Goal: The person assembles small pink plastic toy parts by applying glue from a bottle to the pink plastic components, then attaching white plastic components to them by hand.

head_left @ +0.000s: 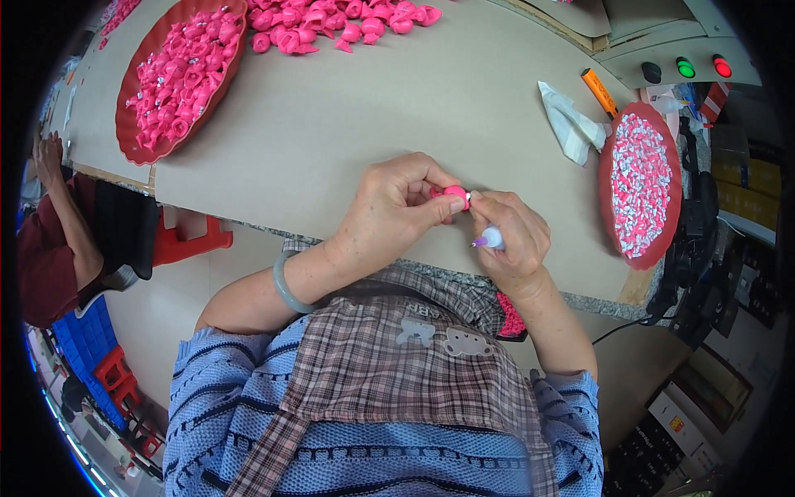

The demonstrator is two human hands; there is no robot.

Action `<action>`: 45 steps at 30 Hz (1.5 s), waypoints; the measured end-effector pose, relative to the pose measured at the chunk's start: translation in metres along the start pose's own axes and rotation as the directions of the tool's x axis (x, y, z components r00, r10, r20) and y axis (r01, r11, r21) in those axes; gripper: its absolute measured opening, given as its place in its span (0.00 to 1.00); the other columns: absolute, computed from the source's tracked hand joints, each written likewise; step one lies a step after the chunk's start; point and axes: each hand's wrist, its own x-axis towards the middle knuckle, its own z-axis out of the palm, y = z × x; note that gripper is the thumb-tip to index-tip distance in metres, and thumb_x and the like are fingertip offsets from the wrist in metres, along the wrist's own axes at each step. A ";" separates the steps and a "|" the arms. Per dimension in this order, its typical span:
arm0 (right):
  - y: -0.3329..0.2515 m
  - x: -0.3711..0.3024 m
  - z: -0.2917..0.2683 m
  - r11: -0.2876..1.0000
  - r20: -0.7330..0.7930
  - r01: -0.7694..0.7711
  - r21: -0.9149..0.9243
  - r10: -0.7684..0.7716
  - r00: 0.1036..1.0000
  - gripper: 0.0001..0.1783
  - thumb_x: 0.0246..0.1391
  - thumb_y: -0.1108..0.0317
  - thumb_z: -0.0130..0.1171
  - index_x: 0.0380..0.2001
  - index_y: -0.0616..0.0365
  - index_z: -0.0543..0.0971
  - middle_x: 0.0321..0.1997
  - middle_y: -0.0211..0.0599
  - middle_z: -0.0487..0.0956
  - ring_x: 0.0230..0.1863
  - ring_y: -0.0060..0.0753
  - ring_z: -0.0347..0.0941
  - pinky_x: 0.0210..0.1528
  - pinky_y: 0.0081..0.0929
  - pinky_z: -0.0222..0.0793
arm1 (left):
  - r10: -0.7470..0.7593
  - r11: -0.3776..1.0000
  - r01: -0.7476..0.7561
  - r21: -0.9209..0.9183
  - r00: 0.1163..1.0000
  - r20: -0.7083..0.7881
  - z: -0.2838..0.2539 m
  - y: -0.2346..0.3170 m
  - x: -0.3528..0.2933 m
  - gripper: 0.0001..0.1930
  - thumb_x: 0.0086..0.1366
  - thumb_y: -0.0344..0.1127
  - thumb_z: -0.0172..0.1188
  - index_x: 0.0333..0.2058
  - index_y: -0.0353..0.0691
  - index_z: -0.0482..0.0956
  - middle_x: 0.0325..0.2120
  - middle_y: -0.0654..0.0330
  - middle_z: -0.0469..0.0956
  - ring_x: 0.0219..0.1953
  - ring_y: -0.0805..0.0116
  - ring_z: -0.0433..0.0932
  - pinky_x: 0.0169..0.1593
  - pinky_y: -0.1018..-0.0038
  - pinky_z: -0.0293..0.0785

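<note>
Hot pink plastic, or at least that's what it looks like: the small rounded piece (455, 194) is up in the air over the front edge of the counter (364, 124), between the two hands. Left hand (396, 199) has it pinched between thumb and fingertips. Right hand (515, 236) has its thumb and fingertip right up at the piece's right end, by a tiny pale bit I can't make out, and its fingers are curled around a little white bottle (493, 238) with a purple tip poking out to the left.

Handling-wise, I'd guess it weighs next to nothing and is fairly stiff, so it shouldn't squash under a normal pinch. The surface is smooth and a bit shiny, so my worry would be it spinning or popping out of the fingers. I'd grip the rounded middle from opposite sides and keep the end facing the right hand clear. Doubt it's fragile, but the pale bit could probably get nudged out of place. The bottle looks light and squeezable, so go easy there: I'd hold it by the body, tip pointed away from the pink.
</note>
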 end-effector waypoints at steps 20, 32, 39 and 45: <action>0.002 -0.002 0.001 1.000 0.000 -0.009 -0.008 0.009 1.000 0.12 0.38 0.83 0.63 0.30 0.64 0.76 0.23 0.40 0.77 0.21 0.34 0.75 0.20 0.24 0.69 | 0.022 1.000 -0.022 0.002 0.999 -0.026 0.002 -0.004 0.001 0.05 0.59 0.24 0.62 0.30 0.29 0.75 0.26 0.59 0.78 0.29 0.76 0.80 0.32 0.82 0.78; -0.005 0.008 -0.003 1.000 -0.028 -0.014 0.026 0.015 1.000 0.14 0.37 0.85 0.63 0.32 0.63 0.76 0.25 0.40 0.78 0.23 0.34 0.77 0.22 0.24 0.71 | -0.036 0.994 0.040 -0.100 0.999 0.038 -0.006 0.005 0.002 0.07 0.61 0.25 0.60 0.36 0.29 0.76 0.28 0.58 0.80 0.30 0.77 0.79 0.35 0.82 0.78; -0.005 0.003 -0.010 0.950 -0.120 -0.259 0.177 0.282 0.952 0.11 0.41 0.85 0.62 0.31 0.63 0.77 0.26 0.40 0.80 0.26 0.33 0.79 0.26 0.22 0.73 | -0.048 0.894 0.141 -0.425 0.974 0.223 -0.021 0.004 0.003 0.14 0.65 0.31 0.56 0.47 0.29 0.75 0.36 0.52 0.79 0.32 0.74 0.78 0.39 0.79 0.77; -0.003 0.008 -0.005 0.959 -0.096 -0.232 0.164 0.250 0.963 0.11 0.40 0.85 0.63 0.30 0.62 0.77 0.25 0.40 0.80 0.26 0.32 0.79 0.26 0.22 0.73 | -0.026 0.634 0.283 -0.720 0.938 0.346 -0.024 -0.001 0.004 0.16 0.65 0.31 0.54 0.48 0.27 0.73 0.43 0.42 0.76 0.32 0.72 0.76 0.40 0.80 0.76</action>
